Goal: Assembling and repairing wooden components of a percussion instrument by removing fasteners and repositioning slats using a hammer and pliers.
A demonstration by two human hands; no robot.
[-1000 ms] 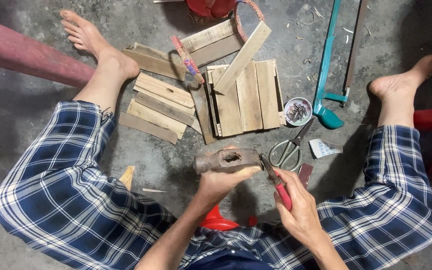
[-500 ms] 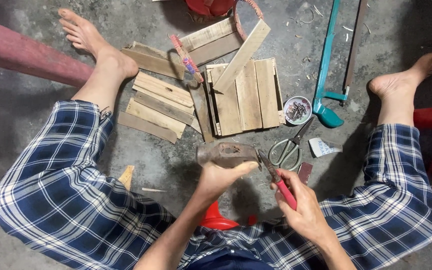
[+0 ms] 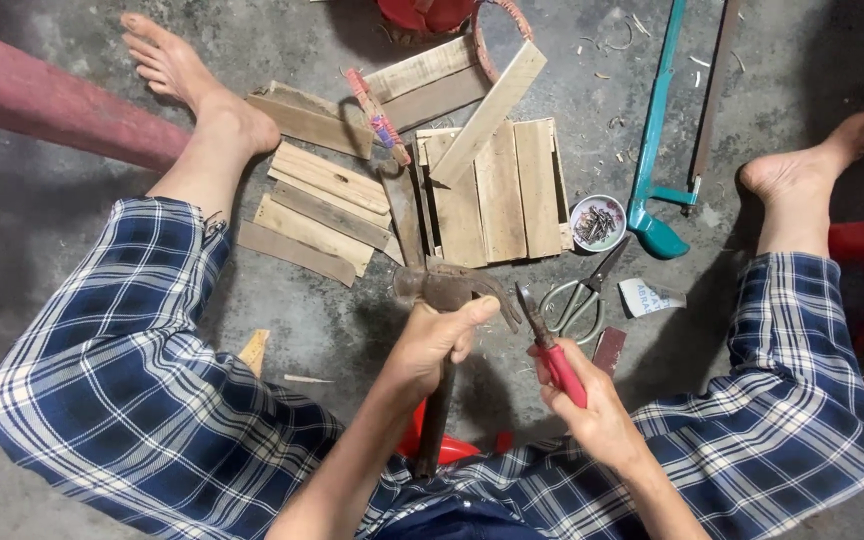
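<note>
My left hand [image 3: 434, 342] grips a rusty claw hammer just under its head [image 3: 452, 290]. The dark handle [image 3: 436, 425] runs down toward my body. My right hand [image 3: 592, 405] holds red-handled pliers [image 3: 548, 345], their jaws pointing up toward the hammer's claw, a short gap apart. Both hands hover over the concrete floor between my spread legs in blue plaid trousers. Just beyond the hammer lies a small panel of joined wooden slats [image 3: 497, 195].
Loose wooden slats [image 3: 317, 205] lie at the left of the panel. A small round tin of nails [image 3: 597, 222], scissors [image 3: 577, 300] and a teal hacksaw [image 3: 652, 130] are on the right. A red beam [image 3: 42, 105] crosses the far left. A red object [image 3: 452, 448] sits under my arms.
The hammer has turned in my left hand, so its handle now points down toward me. The grip has shifted to just below the head. The pliers stayed close beside it.
</note>
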